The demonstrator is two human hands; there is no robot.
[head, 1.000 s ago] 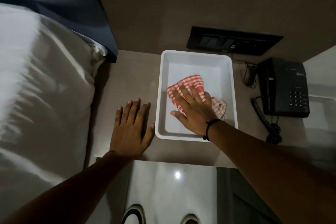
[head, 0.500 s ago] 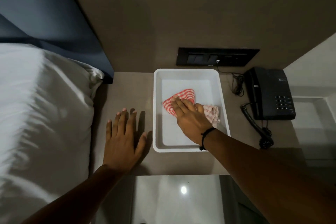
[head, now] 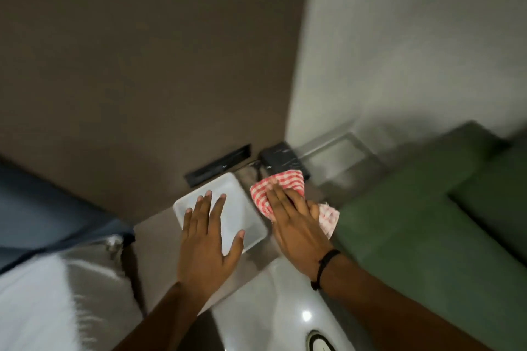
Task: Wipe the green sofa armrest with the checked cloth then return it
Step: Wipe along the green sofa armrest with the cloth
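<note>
While the view swings and blurs, the right hand (head: 296, 219) has the checked cloth (head: 281, 188) bunched under its palm and fingers, clear of the white tray (head: 228, 191) and just to the tray's right, in front of the dark telephone (head: 281, 158) at the far edge of the bedside table (head: 159, 226). Whether the thumb is tucked under the fabric I cannot tell; the fingers lie flat across the top, and red-and-white folds spill out at the far end and the right side of the hand. The left hand (head: 208, 242) is spread wide with nothing in it, fingers fanned over the near-left part of the tray, which looks empty.

Over on the right sits the green sofa armrest (head: 413, 222), near the cloth but not touched by it. So on this showing the pickup looks done and the carry across is under way. The wiping itself has not begun, and the return to the tray is left as well. White bedding (head: 37, 293) fills the near left, a dark wall panel (head: 218, 165) sits beyond the tray, and the glossy floor (head: 273, 313) shines near the person's feet.
</note>
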